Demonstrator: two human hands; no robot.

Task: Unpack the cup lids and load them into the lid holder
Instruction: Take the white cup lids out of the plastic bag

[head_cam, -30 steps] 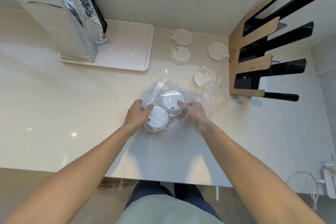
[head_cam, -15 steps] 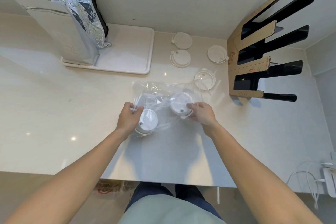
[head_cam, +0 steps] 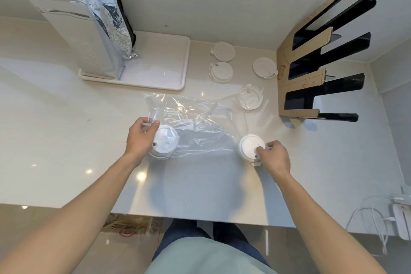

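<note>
While left fingers (head_cam: pixel 153 123) pinch the bag (head_cam: pixel 195 122), right fingers (head_cam: pixel 259 151) grip a lid stack (head_cam: pixel 250 147).

A single wide-angle view comes from a camera on the person's head, looking steeply down and forward over the pale counter (head_cam: pixel 66 140), near enough that both forearms reach in from the bottom edge. The counter's near edge crosses the lower frame, with floor below it. Beyond the counter, the wall bends with lens distortion.
</note>
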